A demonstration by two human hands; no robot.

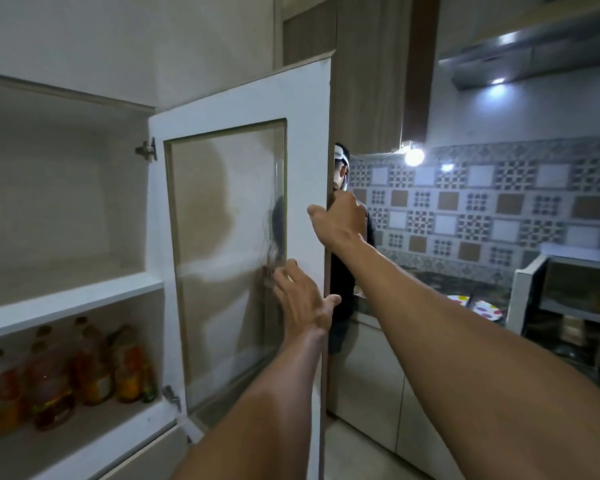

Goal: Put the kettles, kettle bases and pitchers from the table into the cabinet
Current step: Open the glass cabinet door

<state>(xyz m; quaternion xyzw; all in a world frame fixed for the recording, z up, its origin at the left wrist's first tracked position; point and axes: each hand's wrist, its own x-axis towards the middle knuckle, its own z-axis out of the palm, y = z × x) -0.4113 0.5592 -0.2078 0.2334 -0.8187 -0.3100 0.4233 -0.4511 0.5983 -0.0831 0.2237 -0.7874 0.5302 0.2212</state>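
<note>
Two hands work the cabinet door (236, 244): right hand (342, 220) grips its free edge, left hand (302, 299) spreads open just below against the fragile-looking glass; the stiff frame seems safer; no kettles or pitchers are visible.

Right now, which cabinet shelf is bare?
The upper white shelf of the open cabinet; the lower shelf holds orange-labelled bottles.

White cabinet (66, 299), glass-panelled door (236, 237) swung open, upper shelf seemingly bare
</note>
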